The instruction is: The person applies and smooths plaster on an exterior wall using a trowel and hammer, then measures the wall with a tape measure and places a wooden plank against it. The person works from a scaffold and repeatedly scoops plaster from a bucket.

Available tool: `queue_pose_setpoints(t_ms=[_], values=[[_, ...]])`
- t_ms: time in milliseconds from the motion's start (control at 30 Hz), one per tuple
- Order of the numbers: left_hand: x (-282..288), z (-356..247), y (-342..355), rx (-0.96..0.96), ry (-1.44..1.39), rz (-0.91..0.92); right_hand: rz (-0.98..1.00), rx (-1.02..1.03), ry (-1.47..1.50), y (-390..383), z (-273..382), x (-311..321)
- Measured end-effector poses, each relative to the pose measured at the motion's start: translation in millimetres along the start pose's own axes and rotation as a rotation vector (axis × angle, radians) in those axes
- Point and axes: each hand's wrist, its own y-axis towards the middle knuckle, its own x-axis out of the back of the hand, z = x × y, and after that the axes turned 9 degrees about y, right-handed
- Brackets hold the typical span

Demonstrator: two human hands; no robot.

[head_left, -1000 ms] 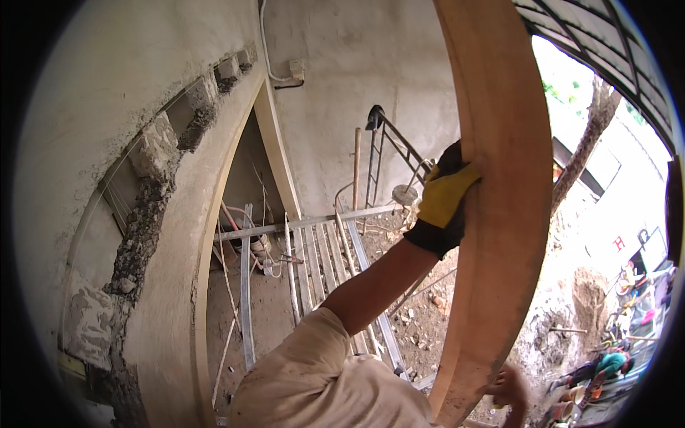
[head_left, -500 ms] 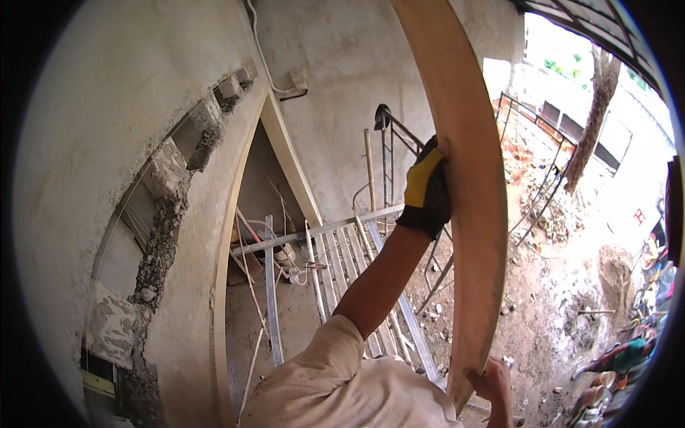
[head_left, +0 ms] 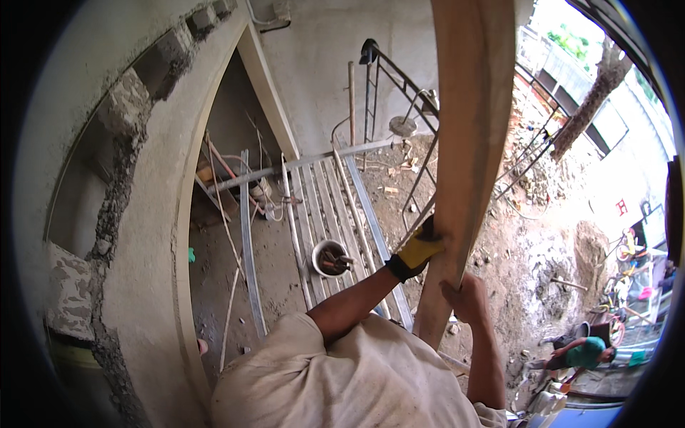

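Note:
A long wooden board [head_left: 471, 143] stands upright before me, running from the top of the view down to my chest. My left hand [head_left: 421, 255], in a yellow and black glove, is closed around the board's left edge; its fingertips are partly hidden behind the wood. Lower down, my bare right hand [head_left: 468, 297] grips the opposite edge near the bottom end. The two hands are close together. Below my left forearm, a white bucket [head_left: 315, 261] with brown sticklike pieces and handles rests on the slatted platform [head_left: 308, 187].
A broken wall opening with jagged masonry [head_left: 118, 178] is at left, beside a doorway frame [head_left: 267, 93]. Dark metal railing [head_left: 403, 87] rises behind the board. Far below right, a person in green [head_left: 589, 352] bends over amid rubble, near a tree trunk [head_left: 592, 103].
My left hand has come down the board, nearer my right hand. The view has tilted downward, bringing the bucket into sight. My right hand appears higher and further left in view.

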Motion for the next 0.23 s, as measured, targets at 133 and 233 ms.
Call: queue_pose_setpoints(t_ms=[133, 233], values=[[0, -24, 21, 0.013, -0.162, -0.059, -0.077, -0.049, 0.061, 18, 13, -8], [12, -38, 38, -0.089, -0.143, -0.101, 0.031, 0.083, 0.026, 22, -10, -4]])
